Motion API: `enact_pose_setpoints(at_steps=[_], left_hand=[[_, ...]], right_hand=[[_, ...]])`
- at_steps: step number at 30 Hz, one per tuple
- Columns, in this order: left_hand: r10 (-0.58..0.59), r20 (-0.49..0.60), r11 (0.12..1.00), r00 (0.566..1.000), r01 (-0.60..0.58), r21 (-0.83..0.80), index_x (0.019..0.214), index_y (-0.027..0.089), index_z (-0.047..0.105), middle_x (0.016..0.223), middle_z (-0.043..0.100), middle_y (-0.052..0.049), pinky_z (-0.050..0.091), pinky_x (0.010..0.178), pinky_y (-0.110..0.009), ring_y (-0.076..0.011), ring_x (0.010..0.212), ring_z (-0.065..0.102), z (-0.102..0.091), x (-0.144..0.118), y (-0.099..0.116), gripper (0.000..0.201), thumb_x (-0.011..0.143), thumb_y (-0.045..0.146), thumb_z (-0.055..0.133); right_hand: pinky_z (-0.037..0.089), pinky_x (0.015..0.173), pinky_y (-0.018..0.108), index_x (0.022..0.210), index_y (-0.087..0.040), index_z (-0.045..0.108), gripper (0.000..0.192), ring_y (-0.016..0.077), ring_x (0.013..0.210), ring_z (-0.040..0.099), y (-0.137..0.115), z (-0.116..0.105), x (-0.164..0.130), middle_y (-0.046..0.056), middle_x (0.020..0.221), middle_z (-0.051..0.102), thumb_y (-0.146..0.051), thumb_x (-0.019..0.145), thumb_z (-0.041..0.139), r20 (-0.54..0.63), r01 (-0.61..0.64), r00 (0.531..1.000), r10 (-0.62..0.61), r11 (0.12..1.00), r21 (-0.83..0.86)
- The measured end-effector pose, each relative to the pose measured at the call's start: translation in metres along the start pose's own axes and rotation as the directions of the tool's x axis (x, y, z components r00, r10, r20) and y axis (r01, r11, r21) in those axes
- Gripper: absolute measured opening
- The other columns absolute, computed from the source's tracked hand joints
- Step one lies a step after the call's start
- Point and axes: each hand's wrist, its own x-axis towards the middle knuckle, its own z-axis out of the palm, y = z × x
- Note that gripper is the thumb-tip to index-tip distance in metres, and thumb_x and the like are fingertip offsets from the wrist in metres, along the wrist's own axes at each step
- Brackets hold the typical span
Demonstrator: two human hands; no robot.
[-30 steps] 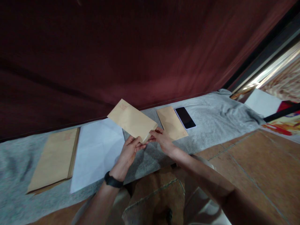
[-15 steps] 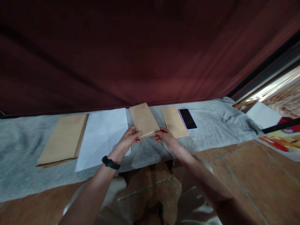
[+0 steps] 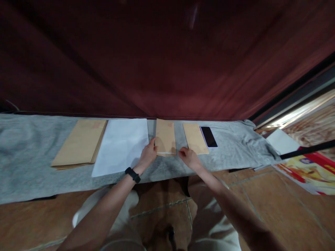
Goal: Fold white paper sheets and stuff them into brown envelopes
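A brown paper envelope (image 3: 165,137) lies on the grey cloth in front of me, with a white strip showing along its near edge. My left hand (image 3: 149,153) pinches its left side near the lower corner. To the right of it, my right hand (image 3: 188,157) has its fingers curled closed, apart from that envelope, and I see nothing in them. It sits over the near-left part of a second brown envelope (image 3: 195,136). On my left wrist is a black band (image 3: 133,175).
Left of my left hand lie white paper sheets (image 3: 121,146), then a stack of larger brown envelopes (image 3: 81,143). A phone (image 3: 208,136) rests beside the right envelope. Grey cloth (image 3: 235,143) covers the narrow surface, backed by a dark red curtain (image 3: 167,76). A colourful box (image 3: 309,170) stands at right.
The envelope, held in both hands and tilted before, now lies straighter and flatter on the cloth. My right hand has come off its corner; my left hand has moved to its side.
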Motion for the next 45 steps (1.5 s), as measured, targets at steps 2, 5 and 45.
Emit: enact_pose_setpoints(at_steps=[2,5,45], left_hand=[[0.041,-0.009,0.987,0.999,-0.039,0.157,0.143,0.020,0.051,0.088,0.074,-0.007,0.050,0.079,-0.032,-0.0245,0.083,0.071,0.000,-0.002,0.002,0.053,0.090,0.014,0.053],[0.033,0.006,0.956,0.999,-0.034,0.293,0.145,0.019,0.049,0.096,0.075,-0.012,0.049,0.084,-0.036,-0.0280,0.093,0.071,0.000,-0.006,0.006,0.052,0.094,0.016,0.049],[0.543,0.404,0.477,0.736,-0.667,0.573,0.124,0.015,0.058,0.133,0.065,-0.014,0.046,0.108,-0.040,-0.0232,0.128,0.060,0.011,-0.029,0.009,0.034,0.094,0.004,0.046]], right_hand=[[0.055,0.085,0.034,0.082,-0.024,0.068,0.008,0.0173,0.078,0.064,-0.001,-0.004,-0.001,0.000,0.081,0.067,-0.021,0.087,0.063,-0.015,0.129,0.990,-0.140,0.947,-0.294],[0.052,0.099,0.040,0.106,-0.023,0.070,0.019,0.0222,0.103,0.065,-0.001,-0.001,0.002,0.007,0.109,0.068,-0.022,0.094,0.055,0.066,0.288,0.952,-0.301,0.795,-0.534],[0.049,0.110,0.045,0.138,-0.022,0.060,0.038,0.0252,0.130,0.059,0.012,0.010,0.007,0.010,0.145,0.060,-0.021,0.101,0.051,0.396,0.556,0.827,-0.398,0.479,-0.679]])
